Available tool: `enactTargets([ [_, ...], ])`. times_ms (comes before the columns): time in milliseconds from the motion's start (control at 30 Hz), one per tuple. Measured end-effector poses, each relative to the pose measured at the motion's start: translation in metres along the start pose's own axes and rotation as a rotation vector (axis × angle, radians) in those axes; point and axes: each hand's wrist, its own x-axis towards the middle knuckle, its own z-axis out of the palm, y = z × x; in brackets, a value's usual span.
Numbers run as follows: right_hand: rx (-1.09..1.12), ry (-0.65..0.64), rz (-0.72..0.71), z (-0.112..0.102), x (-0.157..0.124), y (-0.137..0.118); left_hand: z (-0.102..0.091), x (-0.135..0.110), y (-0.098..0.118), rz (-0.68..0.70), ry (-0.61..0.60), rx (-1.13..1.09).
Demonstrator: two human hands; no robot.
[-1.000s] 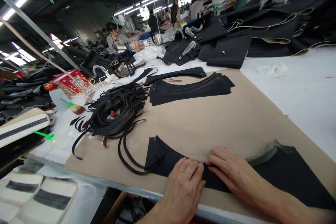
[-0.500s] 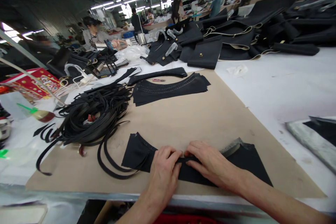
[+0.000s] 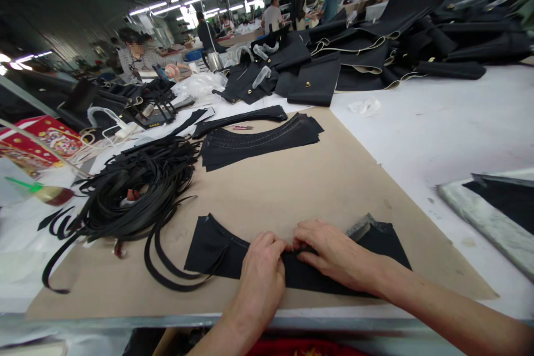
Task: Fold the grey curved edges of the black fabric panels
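Note:
A black curved panel, seemingly leather or a similar sheet, lies flat near the front of the table. My left hand presses down on its middle, thumb and fingers closed at the concave upper edge. Close beside it, my right hand pinches a narrow strip lying along that same edge. The strip's free end, with a mottled grey underside, sticks up past my right hand. Fingers hide the spot where strip and edge meet. A thin black strap reaches the panel's left part.
A coil of black straps lies to the left. Farther back are stacked curved black pieces and small pink-handled snips. Black bag parts are heaped behind. A pale slab sits at right. Other people work in the background.
The view has shifted slightly, so most things sit farther left. Both hands stay at the panel's upper edge, fingertips now closer together. The strip's free end still stands up at right.

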Motion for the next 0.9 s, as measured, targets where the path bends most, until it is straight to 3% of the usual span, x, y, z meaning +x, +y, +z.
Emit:
enactTargets([
  [133,0.009,0.010,-0.031,0.001,-0.006,0.005,0.006,-0.006,0.000,0.070,0.074,0.016],
  [433,-0.009,0.037,-0.119,0.000,-0.024,0.021,0.028,-0.036,-0.014,0.443,0.343,0.270],
  [533,-0.062,0.036,-0.142,-0.003,-0.028,0.023,0.024,-0.037,-0.013,0.420,0.328,0.230],
  [733,-0.152,0.035,-0.171,-0.006,-0.033,0.022,0.025,-0.017,0.008,0.210,0.265,0.089],
  [900,-0.180,0.067,-0.177,-0.005,-0.035,0.023,0.036,-0.009,0.018,0.260,0.203,0.096],
])
